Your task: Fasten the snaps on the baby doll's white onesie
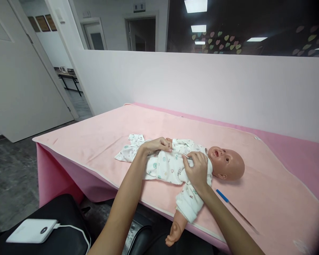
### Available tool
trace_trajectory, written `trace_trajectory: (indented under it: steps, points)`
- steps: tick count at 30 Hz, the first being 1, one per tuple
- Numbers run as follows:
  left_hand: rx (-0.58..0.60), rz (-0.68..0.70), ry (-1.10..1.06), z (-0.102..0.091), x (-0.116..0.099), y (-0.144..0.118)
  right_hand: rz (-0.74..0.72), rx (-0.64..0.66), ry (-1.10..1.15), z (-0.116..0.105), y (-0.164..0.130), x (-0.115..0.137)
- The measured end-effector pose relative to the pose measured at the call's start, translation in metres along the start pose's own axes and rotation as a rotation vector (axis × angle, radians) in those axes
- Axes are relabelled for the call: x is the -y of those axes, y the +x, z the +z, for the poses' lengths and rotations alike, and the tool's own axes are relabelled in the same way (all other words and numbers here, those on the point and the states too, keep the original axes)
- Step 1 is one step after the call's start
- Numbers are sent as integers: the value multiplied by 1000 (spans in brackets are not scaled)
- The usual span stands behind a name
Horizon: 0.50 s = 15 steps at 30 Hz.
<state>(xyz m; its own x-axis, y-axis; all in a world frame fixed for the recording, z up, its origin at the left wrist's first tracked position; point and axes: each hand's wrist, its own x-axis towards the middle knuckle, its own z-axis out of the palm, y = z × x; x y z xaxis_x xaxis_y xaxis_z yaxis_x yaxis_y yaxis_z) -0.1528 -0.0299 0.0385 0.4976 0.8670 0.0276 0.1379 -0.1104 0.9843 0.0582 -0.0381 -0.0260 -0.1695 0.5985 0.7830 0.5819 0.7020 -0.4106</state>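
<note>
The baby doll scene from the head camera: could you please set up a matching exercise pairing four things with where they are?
Things:
1. left hand
2. right hand
3. blue-tipped stick
4. white power bank

Places:
A. on the black seat at lower left, with a white cable plugged in
B. on the doll's chest, close to its chin
C. on the pink cover, on the near side of the doll's head
D. on the printed white garment at the doll's middle

Pairs: 1-D, 2-B, 3-C, 4-A
</note>
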Motion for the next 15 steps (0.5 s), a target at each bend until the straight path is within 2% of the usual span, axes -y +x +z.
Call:
trace_trajectory:
  steps: [3, 7, 9, 12, 15]
  points:
    - [-2, 48, -50, -1, 1, 1, 6, 7, -2, 0, 0, 0]
    - [-73, 114, -142, 3, -2, 4, 5, 4, 1, 0, 1, 0]
    - [-68, 61, -111, 7, -3, 6, 5, 9, 3, 0, 1, 0]
    - [0, -65, 1, 13, -2, 12, 18, 19, 6, 0, 0, 0]
    - [54, -129, 76, 15, 1, 16, 38, 21, 6, 0, 0, 0]
